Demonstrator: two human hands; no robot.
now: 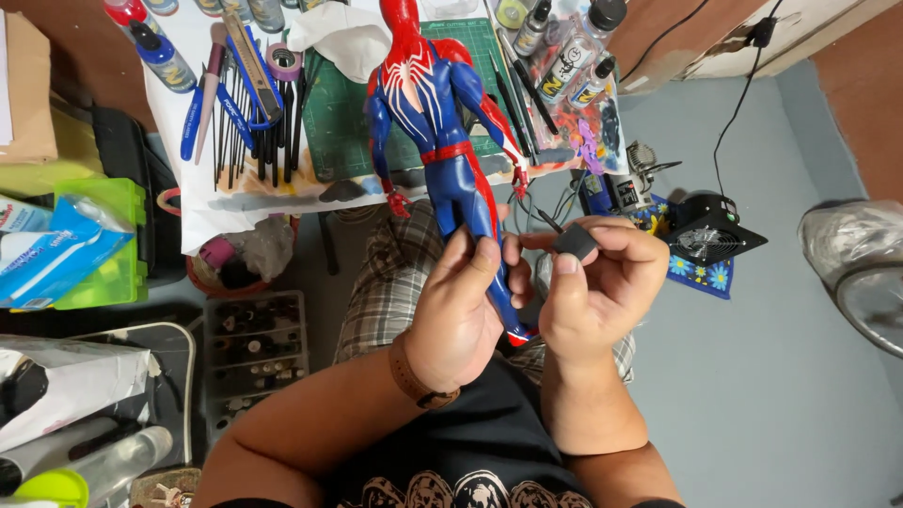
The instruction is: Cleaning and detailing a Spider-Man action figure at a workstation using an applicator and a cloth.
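My left hand [458, 315] grips the legs of a red and blue superhero figure [435, 113], which points away from me with its head toward the desk. My right hand [597, 282] pinches a small dark grey square pad [575, 241] between thumb and fingers, close beside the figure's legs. A brown band sits on my left wrist. Plaid shorts [386, 292] cover my lap below the figure.
A green cutting mat [339, 122] lies on a paper-covered desk with several brushes and tools [249, 113], paint bottles [564, 56] and a tape roll. A small black fan [707, 237] sits on the grey floor at right. Plastic boxes and bags crowd the left.
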